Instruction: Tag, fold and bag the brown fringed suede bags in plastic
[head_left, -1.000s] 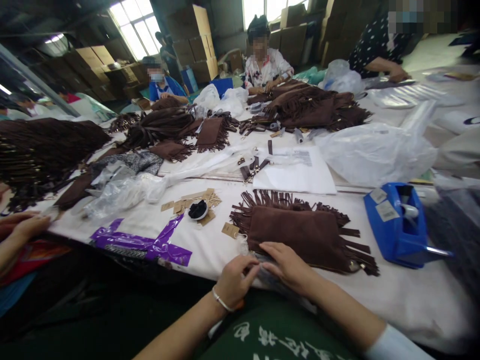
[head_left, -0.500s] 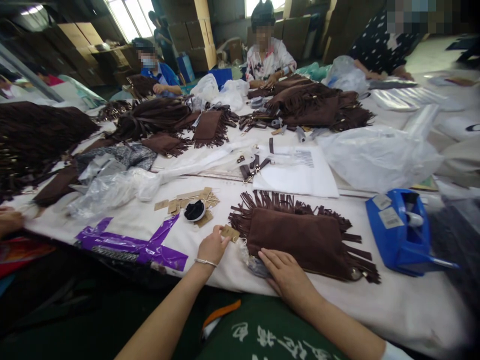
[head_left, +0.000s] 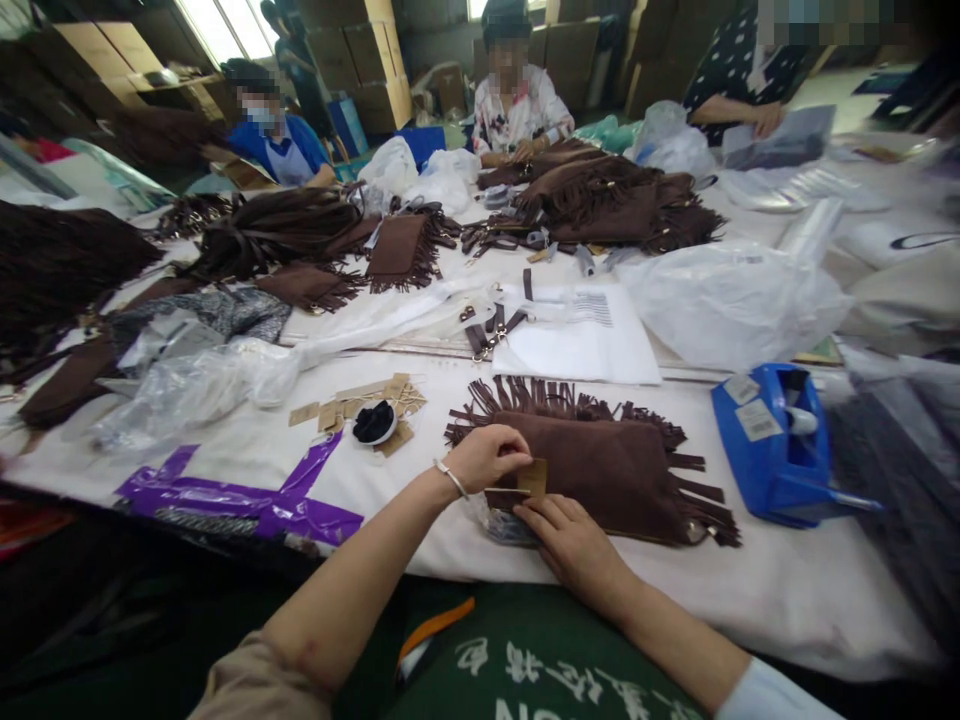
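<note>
While the left hand (head_left: 501,458) pinches a tan, rectangular card tag (head_left: 534,478) over the left end of a brown, fringed, suede-like bag (head_left: 611,465) on white cloth (head_left: 757,590), the right hand (head_left: 574,540) lies flat at the bag's near edge, grip: cannot tell | crumpled clear plastic (head_left: 501,526) at bag's near-left corner | risk: hard pull could snap the thin pale string (head_left: 510,491)

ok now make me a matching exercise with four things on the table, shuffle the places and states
1. nearest brown oblong fringed bag
2. blue plastic tape dispenser
3. small round white dish
4. shiny purple tape strips

a. holds black pieces
b. along the near edge of the white-covered table
c. has a tan rectangular card tag over it, at the fingertips of the left hand
d. bears two white labels

Pairs: 1-c, 2-d, 3-a, 4-b
</note>
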